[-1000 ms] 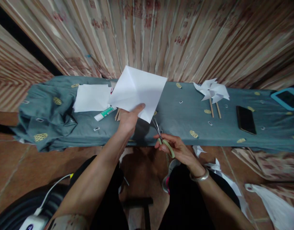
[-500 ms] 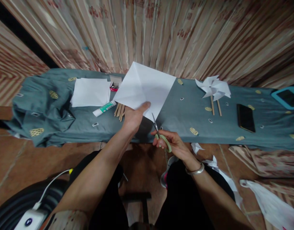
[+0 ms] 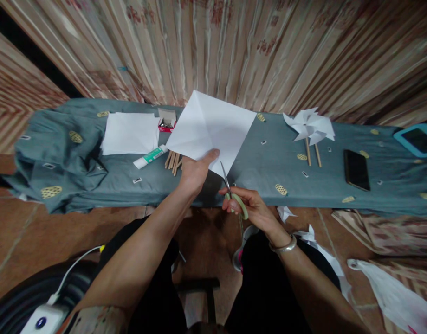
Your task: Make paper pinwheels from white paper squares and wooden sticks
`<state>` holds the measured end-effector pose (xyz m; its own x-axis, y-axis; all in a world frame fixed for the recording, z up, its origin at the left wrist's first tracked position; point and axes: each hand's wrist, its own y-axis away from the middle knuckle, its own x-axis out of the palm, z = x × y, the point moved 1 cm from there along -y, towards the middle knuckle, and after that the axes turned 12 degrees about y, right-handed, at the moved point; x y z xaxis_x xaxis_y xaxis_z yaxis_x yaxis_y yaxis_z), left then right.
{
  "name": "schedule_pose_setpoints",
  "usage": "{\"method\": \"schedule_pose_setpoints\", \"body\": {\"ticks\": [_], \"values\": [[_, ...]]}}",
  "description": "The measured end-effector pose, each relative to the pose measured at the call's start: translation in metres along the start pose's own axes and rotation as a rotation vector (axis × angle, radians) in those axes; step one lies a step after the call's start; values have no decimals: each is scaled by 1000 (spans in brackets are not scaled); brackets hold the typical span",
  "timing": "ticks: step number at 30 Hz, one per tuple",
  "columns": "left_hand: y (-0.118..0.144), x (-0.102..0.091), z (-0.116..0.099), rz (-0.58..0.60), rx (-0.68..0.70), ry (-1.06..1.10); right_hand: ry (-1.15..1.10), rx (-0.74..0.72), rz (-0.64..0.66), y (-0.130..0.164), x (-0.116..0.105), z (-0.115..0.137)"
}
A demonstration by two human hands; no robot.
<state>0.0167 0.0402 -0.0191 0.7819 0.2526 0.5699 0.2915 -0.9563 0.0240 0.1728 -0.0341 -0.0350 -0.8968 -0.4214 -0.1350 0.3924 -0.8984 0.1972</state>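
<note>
A white sheet of paper with faint creases is held up over the bench, one corner pointing down toward me. My left hand pinches its lower left edge, thumb on top and fingers hidden underneath. In my right hand are scissors with pale green handles, my fingers through the loops. Their blades lie at the paper's near corner, one of them showing over the sheet. Left of the paper lie a glue stick, several wooden sticks and a small red box of metal bits.
A stack of white paper lies on the cloth-covered bench. To the right are paper pinwheels on sticks, a black phone and a blue-framed tablet. Paper scraps lie on the floor; a curtain hangs behind.
Almost nothing differs. The view has shifted very slightly, while both hands, the paper and the scissors keep their places relative to each other.
</note>
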Motion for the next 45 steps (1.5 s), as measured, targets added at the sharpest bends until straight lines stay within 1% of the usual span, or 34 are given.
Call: {"method": "schedule_pose_setpoints", "body": {"ticks": [4,11,17,23,30,35,39,45], "values": [[-1,-1,0,3,-2,15,-26,-9,-22,0,2,-1],[0,-1,0,22,2,44,-45,-18,-25,0,4,-2],[0,-1,-2,12,-4,15,-73,18,-24,0,4,-4],[0,-1,-3,15,-5,34,-72,44,-28,0,4,-4],[-1,-2,1,15,-37,62,-79,60,-35,-1,4,-6],[1,-2,-4,50,-77,78,-86,66,-44,-1,2,-6],[3,-3,-7,43,-91,57,-62,54,-45,0,0,-4],[5,-5,-4,36,-90,-14,-32,13,-37,0,-1,-6]]}}
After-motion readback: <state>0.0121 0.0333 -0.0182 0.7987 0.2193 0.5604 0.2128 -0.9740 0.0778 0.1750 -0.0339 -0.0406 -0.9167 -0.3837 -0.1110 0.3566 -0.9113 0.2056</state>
